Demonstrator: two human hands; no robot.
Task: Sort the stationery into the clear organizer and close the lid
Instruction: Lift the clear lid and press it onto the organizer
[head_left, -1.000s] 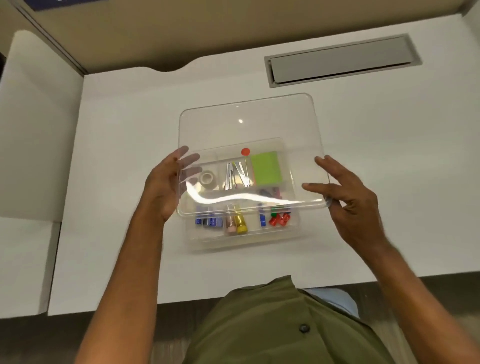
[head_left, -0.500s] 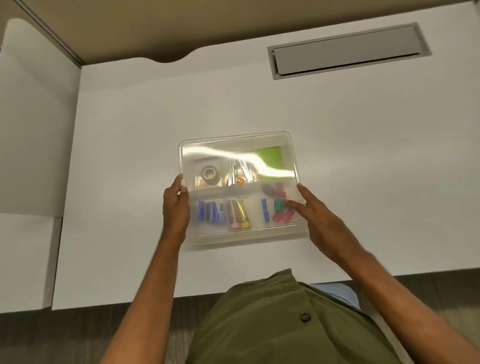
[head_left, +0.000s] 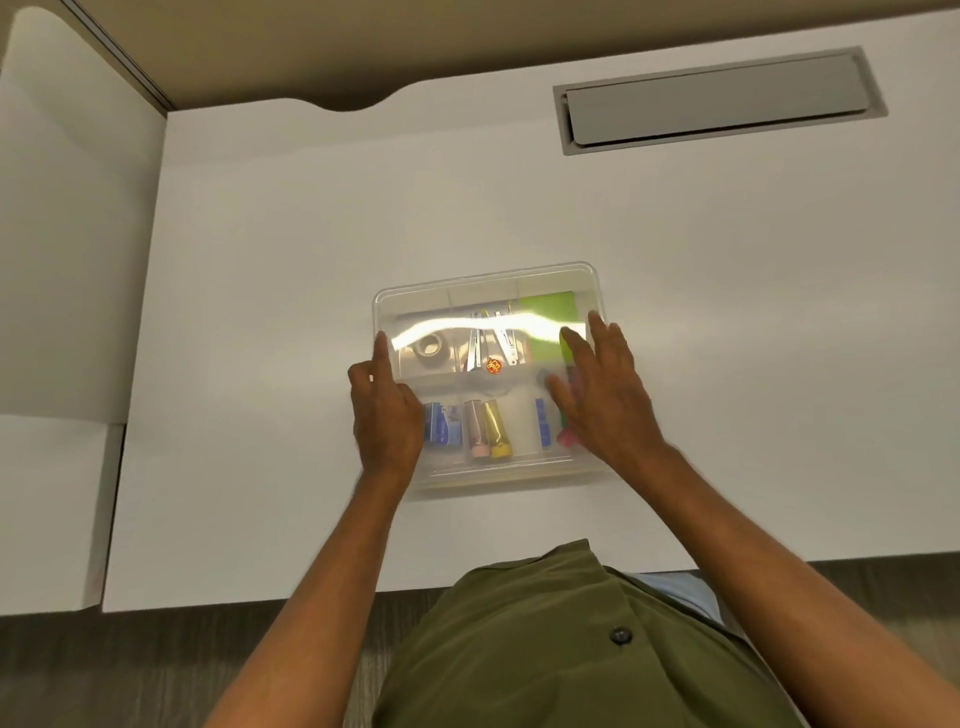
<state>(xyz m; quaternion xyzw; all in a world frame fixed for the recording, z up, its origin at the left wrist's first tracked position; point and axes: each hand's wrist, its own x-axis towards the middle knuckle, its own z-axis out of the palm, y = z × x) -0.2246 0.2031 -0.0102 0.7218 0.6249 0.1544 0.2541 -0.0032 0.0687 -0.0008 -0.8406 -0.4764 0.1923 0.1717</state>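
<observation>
**Reader:** On the white surface (head_left: 727, 312), what sits in the middle?

**Describer:** On it, near the front edge, a clear organizer (head_left: 488, 480) with its clear lid (head_left: 488, 283) lying flat on top. A bright streak of glare crosses the lid.

**Reader:** Where are the hands?

**Describer:** Both rest on the lid. The left hand (head_left: 387, 410) lies at the lid's left edge, fingers together and pointing away from the person, thumb out to the side over the rim. The right hand (head_left: 605, 387) lies flat on the right part of the lid, palm down, fingers spread a little and reaching toward the far right corner. Neither hand pinches anything.

**Reader:** What is inside?

**Describer:** Seen through the lid, the far row holds a roll of tape (head_left: 430, 349) on the left, metal clips (head_left: 491, 343) in the middle, and a green pad (head_left: 548, 306) on the right. A small orange sticker (head_left: 493, 367) shows near the clips; I cannot tell whether it is on the lid or inside. The near row holds blue items (head_left: 442, 423) on the left, then a pink tube (head_left: 475, 428) and a yellow tube (head_left: 497, 428) side by side, then a blue strip (head_left: 543, 423). Reddish bits show beside the right hand, mostly hidden.

**Reader:** Anything else?

**Describer:** A grey slot cover (head_left: 719, 98) is set into the surface at far right. The person's olive shirt (head_left: 545, 649) fills the bottom.
</observation>
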